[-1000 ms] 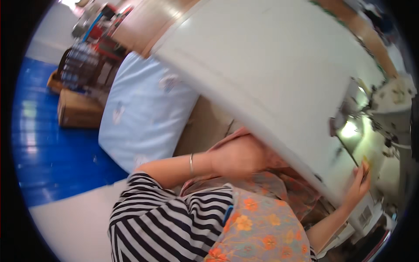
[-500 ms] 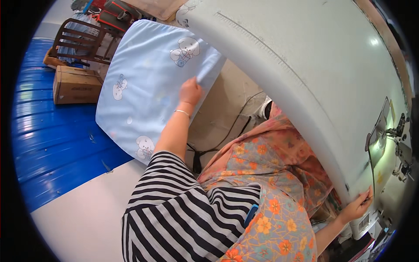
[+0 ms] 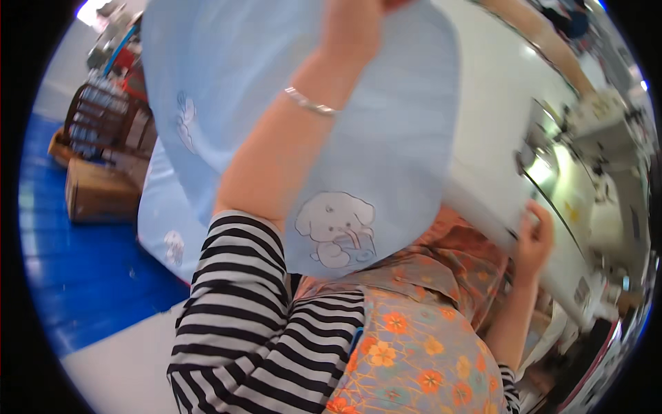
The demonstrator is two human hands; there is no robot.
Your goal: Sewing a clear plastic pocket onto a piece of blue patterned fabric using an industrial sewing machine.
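Up at the top edge of the view, my left hand [image 3: 353, 31] is closed on a light blue fabric piece [image 3: 407, 145] printed with white puppies. The cloth hangs from it in front of me, with a rounded lower edge above my lap; my fingertips are partly cut off by the frame. Another light blue fabric part [image 3: 155, 221] shows lower left behind it. My right hand [image 3: 536, 238] is at the near edge of the pale worktable [image 3: 486, 200], fingers loosely bent and apart, nothing visible in them. Beyond it is a lit sewing machine [image 3: 552, 162].
A cardboard box [image 3: 103, 193] stands on blue ribbed flooring [image 3: 48, 276] at the left, near a dark wooden chair [image 3: 96, 121]. A white surface [image 3: 124, 359] lies at lower left. My floral apron [image 3: 414, 345] covers my lap.
My left hand has raised the fabric up and to the right, so it now covers part of the worktable. My right hand has moved up along the table edge, fingers loosened.
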